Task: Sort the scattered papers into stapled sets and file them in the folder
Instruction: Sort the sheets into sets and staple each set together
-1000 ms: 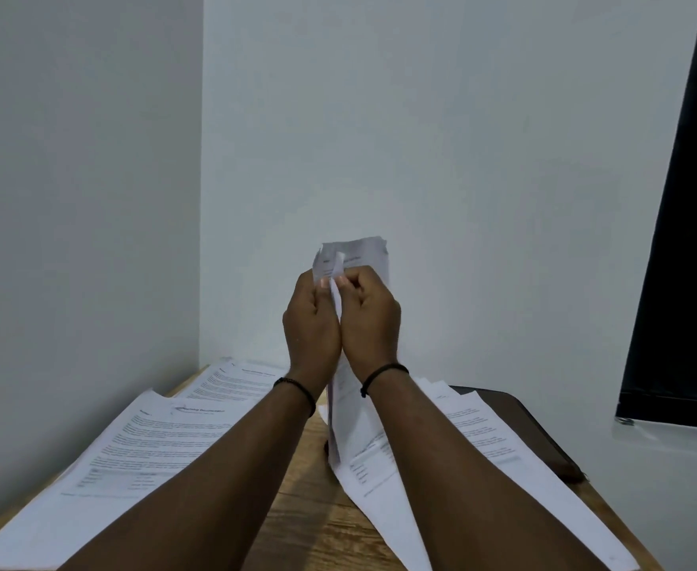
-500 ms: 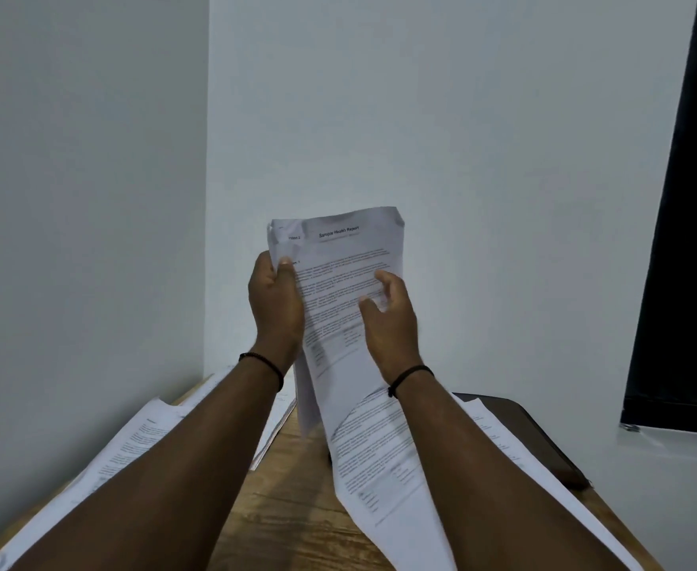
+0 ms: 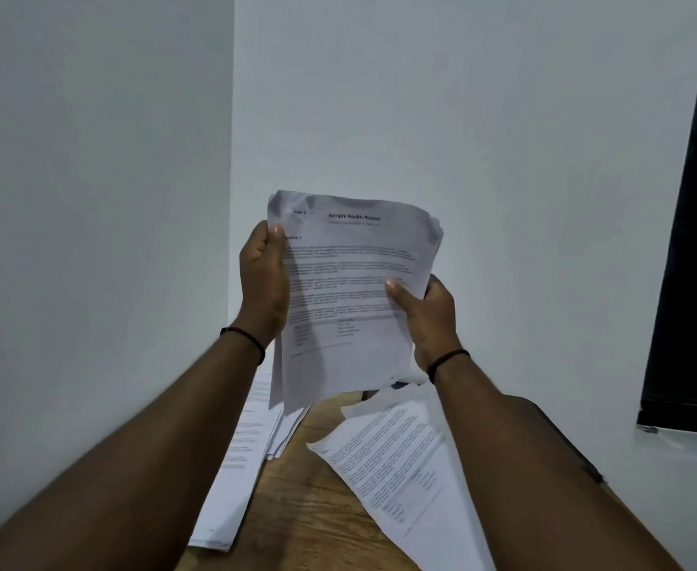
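Note:
I hold a set of printed pages (image 3: 351,290) headed "Sample Health Report" upright in front of the wall, its top left corner creased. My left hand (image 3: 262,282) grips the set's left edge, thumb on the front. My right hand (image 3: 425,319) pinches the right edge lower down, thumb on the front page. Below, loose printed sheets (image 3: 400,480) lie on the wooden table (image 3: 309,508) at the right, and another pile of papers (image 3: 239,459) lies at the left. A dark folder (image 3: 565,443) shows partly behind my right forearm.
White walls meet in a corner just behind the table. A dark window frame (image 3: 693,241) runs down the right edge above a white ledge.
The pages were bunched narrow between both hands; they now face me spread flat. My hands have moved apart to the set's two edges, and a sheet now lies on the table at the right.

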